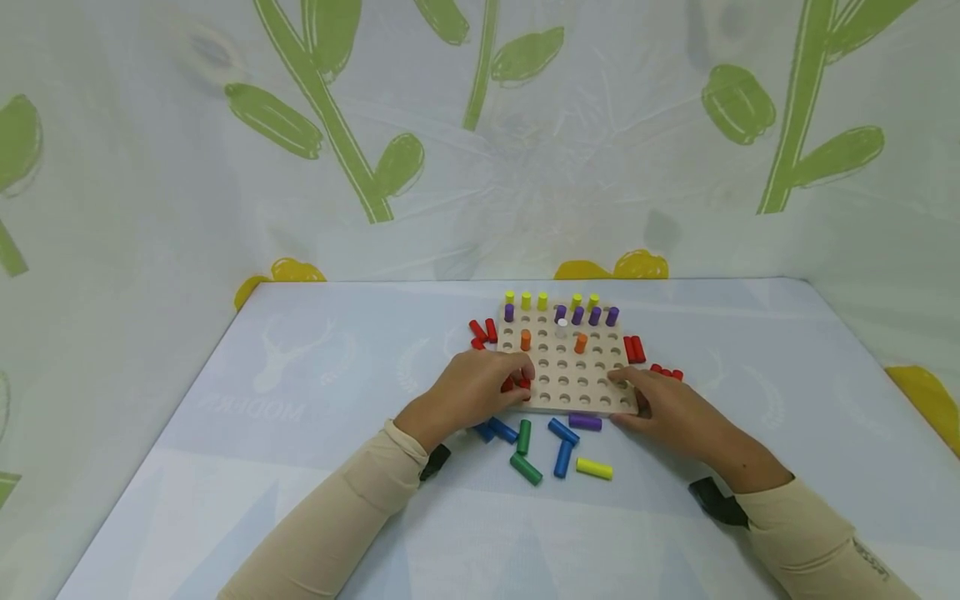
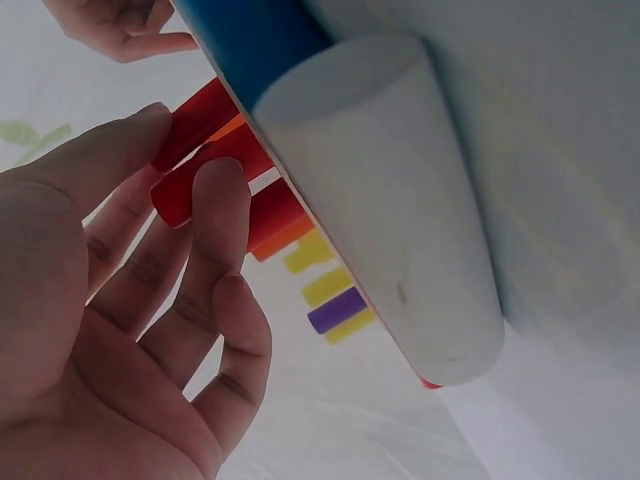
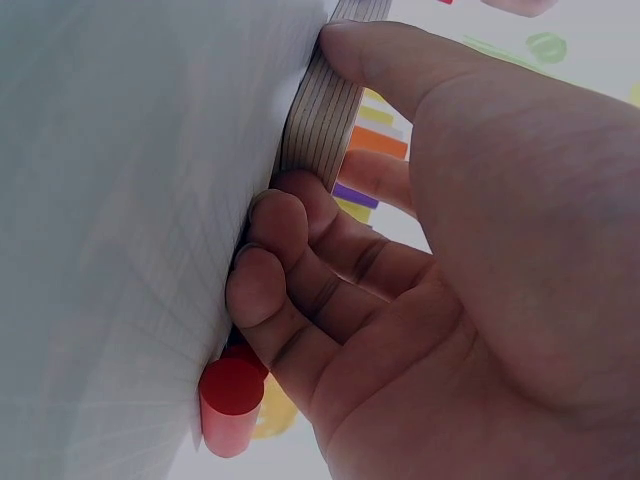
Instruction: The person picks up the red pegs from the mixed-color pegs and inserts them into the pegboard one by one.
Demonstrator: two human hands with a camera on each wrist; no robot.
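A wooden pegboard (image 1: 553, 382) lies on the table with round holes in rows. At its near left corner my left hand (image 1: 474, 385) pinches a red peg (image 2: 172, 200) between thumb and fingers. Other red pegs (image 2: 277, 212) stand just beyond those fingertips in the left wrist view. My right hand (image 1: 675, 417) grips the board's near right corner, thumb against the near edge and fingers curled along the right side. Yellow pegs (image 1: 542, 302) and purple pegs (image 1: 577, 316) stand in the far rows. A white peg (image 1: 562, 328) and orange pegs (image 1: 581, 343) stand nearer.
Loose blue pegs (image 1: 563, 459), green pegs (image 1: 526, 469), a purple peg (image 1: 585, 422) and a yellow peg (image 1: 594, 469) lie before the board. More red pegs lie at its left (image 1: 491, 330) and right (image 1: 637, 349). A patterned curtain (image 1: 525, 183) hangs behind the table.
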